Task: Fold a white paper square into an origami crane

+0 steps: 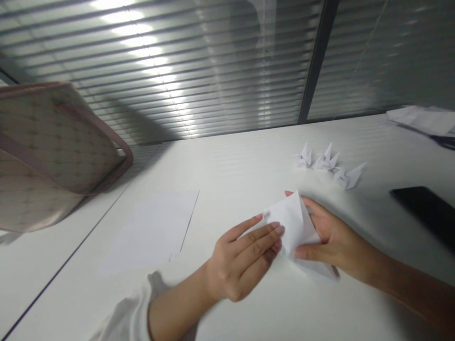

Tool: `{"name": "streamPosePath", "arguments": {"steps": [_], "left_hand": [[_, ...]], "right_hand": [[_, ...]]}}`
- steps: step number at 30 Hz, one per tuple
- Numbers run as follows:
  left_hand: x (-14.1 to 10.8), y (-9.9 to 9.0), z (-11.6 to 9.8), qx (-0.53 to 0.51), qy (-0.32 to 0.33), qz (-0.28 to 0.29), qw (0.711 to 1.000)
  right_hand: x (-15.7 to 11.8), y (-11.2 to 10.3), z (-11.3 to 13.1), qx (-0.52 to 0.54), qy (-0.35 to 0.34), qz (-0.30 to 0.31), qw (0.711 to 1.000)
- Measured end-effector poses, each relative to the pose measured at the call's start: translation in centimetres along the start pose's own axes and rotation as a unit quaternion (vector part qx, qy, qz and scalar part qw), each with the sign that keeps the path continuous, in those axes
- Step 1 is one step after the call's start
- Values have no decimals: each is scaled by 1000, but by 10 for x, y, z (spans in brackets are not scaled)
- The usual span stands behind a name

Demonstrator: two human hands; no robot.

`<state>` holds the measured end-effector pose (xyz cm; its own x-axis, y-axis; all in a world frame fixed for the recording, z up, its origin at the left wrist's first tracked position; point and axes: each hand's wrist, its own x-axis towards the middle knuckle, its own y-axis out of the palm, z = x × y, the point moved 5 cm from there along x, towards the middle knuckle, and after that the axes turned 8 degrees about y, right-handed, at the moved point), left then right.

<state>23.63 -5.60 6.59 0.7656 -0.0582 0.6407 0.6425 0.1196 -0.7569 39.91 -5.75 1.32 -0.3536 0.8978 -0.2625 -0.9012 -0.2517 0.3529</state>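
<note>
A partly folded sheet of white paper (292, 222) is between my two hands, just above the white table. My right hand (329, 237) grips its right side, thumb on the near face and fingers behind. My left hand (243, 258) lies against the left edge of the paper with its fingers stretched out. Whether the left thumb is behind the paper is unclear. Beyond the hands stand folded white paper cranes, one at the left (304, 156), one in the middle (327, 159) and one at the right (350, 176).
A flat white sheet (156, 227) lies left of my hands. At the far left stands a patterned bag (53, 151) with pink handles. A black phone (428, 210) lies at the right, and papers (423, 119) sit at the back right. Window blinds (213, 71) rise behind the table.
</note>
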Motion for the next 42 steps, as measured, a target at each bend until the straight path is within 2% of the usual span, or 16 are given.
{"name": "streamPosePath", "arguments": {"steps": [2, 4, 8, 11, 14, 17, 19, 25, 29, 31, 33, 37, 42], "left_hand": [[-2, 1, 0, 7, -10, -5, 1000], [-4, 3, 1, 15, -23, -11, 1000], [-5, 2, -2, 36, -13, -22, 999], [-2, -1, -7, 51, -3, -8, 999], [1, -2, -10, 50, -9, 15, 999], [3, -3, -11, 51, -11, 7, 999], [2, -2, -10, 46, -13, 3, 999], [-2, 2, -1, 22, -33, -2, 999], [-5, 3, 3, -15, -37, -7, 999], [-6, 2, 5, -54, -79, -41, 995], [-9, 1, 9, -87, -165, -93, 978], [-15, 10, 11, -178, -336, -141, 914], [-23, 24, 12, -261, -445, -191, 835]], "right_hand": [[-2, -2, 2, -6, -31, -40, 999], [-3, -3, 2, 2, -41, -50, 998], [-3, 1, -1, 23, -14, -13, 1000], [-2, 3, -3, 27, 4, -3, 1000], [-2, 4, -3, 26, 4, 2, 1000], [-2, 4, -2, 17, -9, 5, 1000], [-3, 3, -1, 2, -30, -11, 999], [-4, -12, 3, -117, -87, -129, 981], [-1, -13, 5, -165, -85, -113, 976], [0, -13, 6, -177, -77, -104, 976], [0, -14, 9, -194, -90, -113, 970], [-4, -12, 15, -223, -113, -138, 958], [-6, -7, 10, -171, -86, -115, 975]]}}
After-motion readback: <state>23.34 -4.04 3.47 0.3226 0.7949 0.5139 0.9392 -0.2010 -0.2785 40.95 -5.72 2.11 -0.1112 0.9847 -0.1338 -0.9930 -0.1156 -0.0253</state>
